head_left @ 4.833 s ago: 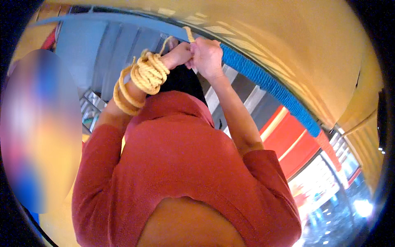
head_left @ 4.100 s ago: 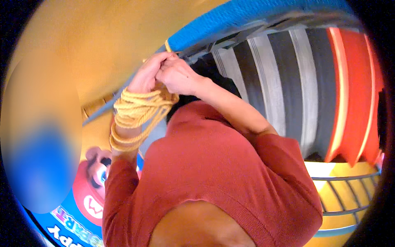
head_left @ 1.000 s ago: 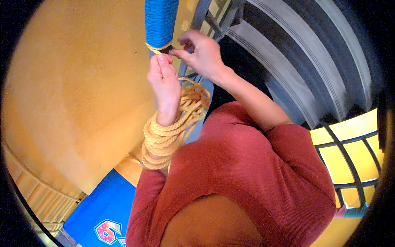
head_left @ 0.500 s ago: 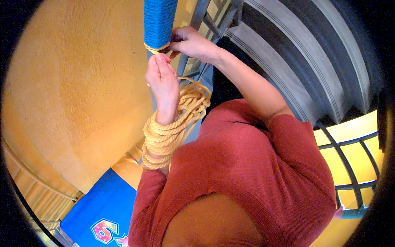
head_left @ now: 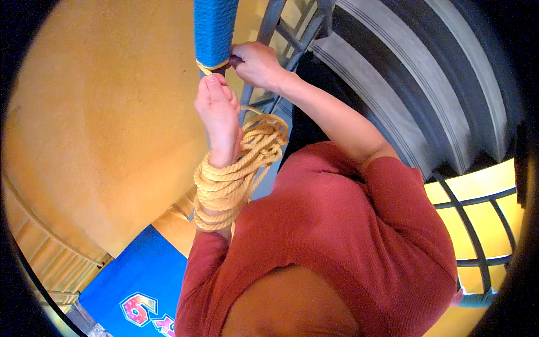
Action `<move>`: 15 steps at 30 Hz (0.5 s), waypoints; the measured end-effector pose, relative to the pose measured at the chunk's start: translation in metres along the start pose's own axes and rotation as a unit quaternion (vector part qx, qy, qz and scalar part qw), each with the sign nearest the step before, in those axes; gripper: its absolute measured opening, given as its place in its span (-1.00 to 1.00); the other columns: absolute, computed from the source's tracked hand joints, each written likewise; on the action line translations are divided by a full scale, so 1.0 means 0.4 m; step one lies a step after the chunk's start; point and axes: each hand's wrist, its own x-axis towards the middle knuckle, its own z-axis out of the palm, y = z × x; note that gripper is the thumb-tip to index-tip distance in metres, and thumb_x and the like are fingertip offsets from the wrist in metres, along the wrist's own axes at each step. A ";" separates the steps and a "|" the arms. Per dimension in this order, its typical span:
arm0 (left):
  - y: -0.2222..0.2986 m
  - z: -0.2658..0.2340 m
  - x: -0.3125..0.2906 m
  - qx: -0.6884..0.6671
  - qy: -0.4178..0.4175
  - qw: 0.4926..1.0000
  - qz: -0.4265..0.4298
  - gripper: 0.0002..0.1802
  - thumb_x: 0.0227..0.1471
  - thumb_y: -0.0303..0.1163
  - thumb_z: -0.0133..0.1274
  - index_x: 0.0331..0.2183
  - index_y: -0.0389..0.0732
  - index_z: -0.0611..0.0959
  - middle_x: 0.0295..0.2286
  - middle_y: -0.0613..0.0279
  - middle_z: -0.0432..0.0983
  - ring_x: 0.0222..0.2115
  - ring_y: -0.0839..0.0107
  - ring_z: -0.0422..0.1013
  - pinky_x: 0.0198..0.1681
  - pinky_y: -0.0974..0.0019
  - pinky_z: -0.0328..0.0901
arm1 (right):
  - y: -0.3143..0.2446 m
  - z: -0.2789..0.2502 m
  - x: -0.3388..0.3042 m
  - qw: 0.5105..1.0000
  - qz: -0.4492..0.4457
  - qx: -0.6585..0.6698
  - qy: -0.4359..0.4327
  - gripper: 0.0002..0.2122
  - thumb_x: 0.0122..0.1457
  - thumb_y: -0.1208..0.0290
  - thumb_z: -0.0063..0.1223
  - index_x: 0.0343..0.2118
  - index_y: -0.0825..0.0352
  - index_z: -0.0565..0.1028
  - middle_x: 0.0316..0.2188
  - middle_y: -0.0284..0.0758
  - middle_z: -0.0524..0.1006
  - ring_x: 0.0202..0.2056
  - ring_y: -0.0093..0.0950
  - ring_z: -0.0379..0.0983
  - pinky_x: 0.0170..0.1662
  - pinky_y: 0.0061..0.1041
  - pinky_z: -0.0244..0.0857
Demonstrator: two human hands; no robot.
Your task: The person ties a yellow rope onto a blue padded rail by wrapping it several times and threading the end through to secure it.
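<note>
Yellow twisted rope (head_left: 222, 188) is coiled in many turns around my left forearm, with loose loops (head_left: 266, 133) bunched beside the wrist. My left hand (head_left: 216, 106) is closed, pinching a strand of this rope just below a post wrapped tightly in blue rope (head_left: 214, 33). That strand crosses the post at the lower edge of the blue wrapping. On the post's right side, my right hand (head_left: 258, 63) is closed, its fingers curled in against the post. The right fingertips are in shadow, so what they grip is hidden.
A rough orange-yellow wall (head_left: 112, 129) rises at the left. Grey metal railing (head_left: 281, 33) stands behind the post, and curved dark steps (head_left: 393, 67) lie at the right. Below them is a dark grid (head_left: 477, 236) over yellow. A blue panel (head_left: 129, 269) shows at the lower left.
My right hand has shifted slightly down and in closer around the post's side. My left hand has moved a little left and turned slightly, still pinching the strand.
</note>
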 end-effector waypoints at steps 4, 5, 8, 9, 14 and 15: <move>0.024 -0.015 0.009 -0.063 -0.004 0.998 -0.013 -0.77 0.18 -0.27 -0.26 -0.44 -0.16 0.36 -0.77 0.54 -0.04 -0.81 0.69 -0.10 -0.79 0.52 -0.18 | 0.015 0.036 0.015 0.997 0.007 0.071 0.034 -0.84 0.07 0.40 -0.10 -0.35 0.22 0.53 -0.46 -0.26 0.55 -0.35 -0.26 0.49 -0.32 -0.35 0.33; 0.032 -0.020 0.015 -0.062 -0.006 0.998 -0.012 -0.76 0.19 -0.27 -0.27 -0.45 -0.17 0.36 -0.77 0.53 -0.03 -0.81 0.69 -0.09 -0.79 0.52 -0.17 | 0.013 0.034 0.016 0.997 0.017 0.076 0.030 -0.84 0.08 0.39 -0.10 -0.35 0.23 0.53 -0.46 -0.27 0.56 -0.34 -0.26 0.49 -0.31 -0.35 0.33; 0.030 -0.038 0.010 -0.065 0.004 0.998 -0.026 -0.74 0.21 -0.28 -0.29 -0.46 -0.19 0.35 -0.77 0.51 0.01 -0.81 0.68 -0.06 -0.78 0.53 -0.14 | -0.001 0.027 -0.014 0.997 0.028 0.060 0.027 -0.84 0.09 0.38 -0.10 -0.37 0.24 0.53 -0.46 -0.27 0.56 -0.35 -0.27 0.49 -0.31 -0.37 0.33; 0.035 -0.027 0.002 -0.070 0.012 0.997 -0.029 -0.74 0.21 -0.27 -0.29 -0.46 -0.18 0.35 -0.77 0.50 0.02 -0.81 0.68 -0.05 -0.78 0.53 -0.14 | -0.005 0.020 -0.017 0.998 0.027 0.047 0.032 -0.84 0.09 0.37 -0.09 -0.37 0.25 0.53 -0.46 -0.26 0.56 -0.36 -0.27 0.49 -0.31 -0.37 0.33; -0.002 -0.007 -0.019 -0.047 -0.006 0.999 0.004 -0.75 0.20 -0.31 -0.26 -0.49 -0.18 0.35 -0.74 0.47 0.05 -0.77 0.71 -0.03 -0.75 0.54 -0.11 | 0.001 -0.019 -0.045 0.995 -0.001 0.103 -0.011 -0.84 0.10 0.36 -0.08 -0.38 0.29 0.51 -0.54 -0.19 0.52 -0.44 -0.20 0.46 -0.38 -0.31 0.31; -0.025 -0.009 -0.015 -0.011 -0.030 0.999 0.021 -0.75 0.20 -0.33 -0.25 -0.50 -0.19 0.35 -0.73 0.45 0.06 -0.75 0.71 -0.02 -0.73 0.54 -0.09 | 0.005 -0.035 -0.051 0.994 0.000 0.106 -0.022 -0.84 0.09 0.33 -0.08 -0.38 0.26 0.51 -0.52 -0.17 0.51 -0.43 -0.16 0.45 -0.37 -0.26 0.32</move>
